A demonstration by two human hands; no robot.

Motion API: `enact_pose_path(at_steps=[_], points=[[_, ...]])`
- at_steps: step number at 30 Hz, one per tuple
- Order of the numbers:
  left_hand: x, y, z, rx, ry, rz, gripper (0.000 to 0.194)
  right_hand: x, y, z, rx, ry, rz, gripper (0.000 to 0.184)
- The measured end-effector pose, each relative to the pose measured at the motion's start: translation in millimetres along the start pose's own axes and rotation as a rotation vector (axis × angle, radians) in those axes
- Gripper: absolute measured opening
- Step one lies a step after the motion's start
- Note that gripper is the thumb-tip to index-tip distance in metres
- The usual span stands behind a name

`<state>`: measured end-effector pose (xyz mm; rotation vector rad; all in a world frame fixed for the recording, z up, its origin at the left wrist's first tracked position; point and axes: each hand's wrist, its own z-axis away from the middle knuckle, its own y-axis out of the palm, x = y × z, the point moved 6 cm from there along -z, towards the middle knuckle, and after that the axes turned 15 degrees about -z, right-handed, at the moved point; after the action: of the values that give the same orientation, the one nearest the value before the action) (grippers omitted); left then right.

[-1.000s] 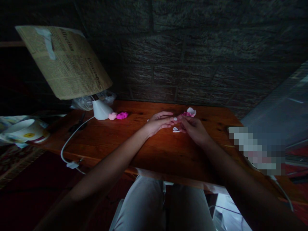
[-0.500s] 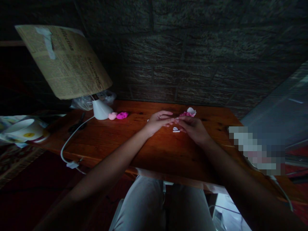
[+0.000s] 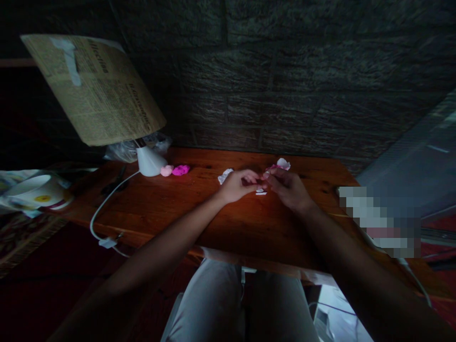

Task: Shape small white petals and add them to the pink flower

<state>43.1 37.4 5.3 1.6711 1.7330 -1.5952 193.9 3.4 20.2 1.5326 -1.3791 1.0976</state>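
Grip of the right hand (image 3: 289, 189): thumb and bent fingers close on a small white piece (image 3: 266, 175), pinched at the fingertips. Palm faces inward and down; right forearm slants in from the lower right, wrist nearly straight. Left hand (image 3: 237, 185) lies just to the left of this grip, back of the hand upward, fingers loosely curled toward the pinched piece, thumb reaching along below them; left forearm runs in from the lower left. Whether the left fingertips also grasp anything, cannot tell. Directly below the grip, near the left thumb, small white scraps (image 3: 261, 192) lie on the wooden table (image 3: 228, 228). Just beyond the right fingers: a pink piece (image 3: 273, 167) and, beside it, a white curved piece (image 3: 283, 164), both partly hard to resolve. On the far side of the left hand, close to its knuckles, a crumpled white piece (image 3: 224, 176). Well left of both hands, a magenta lump (image 3: 181, 170) and a pale pink lump (image 3: 166, 170) sit side by side, the paler one against the white lamp base (image 3: 150, 162).
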Motion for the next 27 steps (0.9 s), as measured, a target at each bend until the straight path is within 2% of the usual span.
enact_pose_path(at_steps=[4,7,11,15,21,27], points=[[-8.6,8.3,3.6,0.094,0.162,-0.185,0.018,0.4,0.1,0.0,-0.004,-0.001,-0.021,0.044],[-11.3,13.1,5.2,0.12,0.248,-0.306,0.016,-1.9,1.3,0.7,-0.017,0.024,-0.042,0.045],[-10.4,16.9,5.4,0.116,0.251,-0.384,0.01,-7.8,5.7,2.1,-0.011,0.13,-0.143,0.045],[-10.8,16.2,5.1,0.093,0.246,-0.354,0.008,-10.2,0.8,2.0,-0.108,0.169,-0.23,0.047],[1.3,4.6,-2.0,0.016,0.088,-0.179,0.014,-8.5,-2.3,1.8,-0.13,0.168,-0.237,0.047],[8.8,-6.5,-4.3,-0.058,-0.097,0.188,0.03,-6.8,-1.4,3.0,-0.138,0.183,-0.195,0.049]])
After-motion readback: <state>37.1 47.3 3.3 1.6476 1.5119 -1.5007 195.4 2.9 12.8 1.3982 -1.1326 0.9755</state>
